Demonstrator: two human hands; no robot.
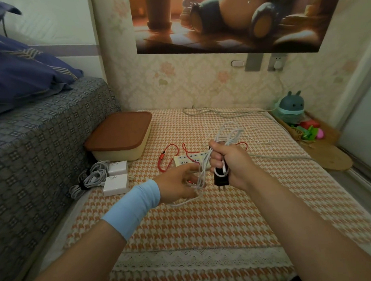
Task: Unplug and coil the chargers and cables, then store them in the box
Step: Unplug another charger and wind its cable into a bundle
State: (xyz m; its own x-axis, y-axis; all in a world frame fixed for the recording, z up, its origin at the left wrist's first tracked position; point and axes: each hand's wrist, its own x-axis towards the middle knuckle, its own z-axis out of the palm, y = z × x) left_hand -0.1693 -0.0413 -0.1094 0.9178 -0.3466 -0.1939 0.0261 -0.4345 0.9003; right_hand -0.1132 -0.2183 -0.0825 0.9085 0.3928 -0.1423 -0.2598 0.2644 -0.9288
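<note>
White cable point(229, 139) half coiled: right hand point(228, 160) fingers grip loops and black charger point(220, 179); left hand point(176, 182) loose on tail. Two white chargers point(115, 185) bundled beside shut box point(116, 155). Red cable point(162, 156) left.

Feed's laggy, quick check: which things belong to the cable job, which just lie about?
Job: black charger, white cable in right hand, red cable, power strip, GaN charger, 90W charger, lidded box.
Lying about: rabbit toy, blue pillow, wall poster.
</note>
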